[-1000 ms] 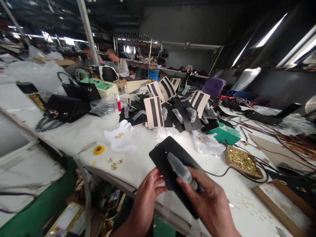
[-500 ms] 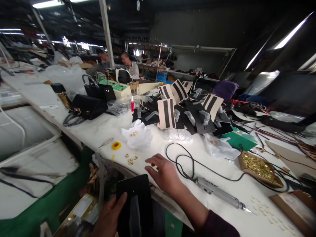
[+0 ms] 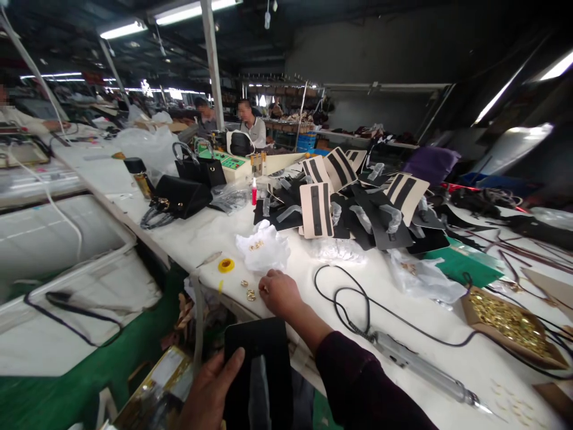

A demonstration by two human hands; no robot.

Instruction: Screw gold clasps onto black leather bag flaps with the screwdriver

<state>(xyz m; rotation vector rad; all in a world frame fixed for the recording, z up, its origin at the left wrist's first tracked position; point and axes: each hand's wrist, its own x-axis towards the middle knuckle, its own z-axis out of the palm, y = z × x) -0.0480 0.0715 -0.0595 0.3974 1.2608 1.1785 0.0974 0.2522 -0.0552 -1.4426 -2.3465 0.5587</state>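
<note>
My left hand (image 3: 208, 388) grips a black flat panel (image 3: 280, 382) by its left edge, thumb on top, over the table's front edge. A strip of cloudy plastic film (image 3: 258, 391) lies along the panel's face. On the white tabletop, my right hand (image 3: 281, 292) has its fingers bent together and pointing down; what is between the fingertips is hidden. Just left of them lie small gold metal fittings (image 3: 251, 295). Behind that hand sits crumpled white paper (image 3: 264, 248) with more gold pieces on it. A yellow tape roll (image 3: 226, 264) lies to the left.
A corded electric screwdriver (image 3: 421, 367) lies at right, its black cable (image 3: 403, 321) looping across the table. Farther right is a box of gold fittings (image 3: 505, 322). Stacked black and beige panels (image 3: 316, 209) fill the back; black handbags (image 3: 181, 197) stand left. Co-workers sit beyond.
My right hand has moved forward and left onto the gold fittings, and its fingers have closed; one fitting there is now out of sight. The view has turned slightly left. My left hand keeps the panel.
</note>
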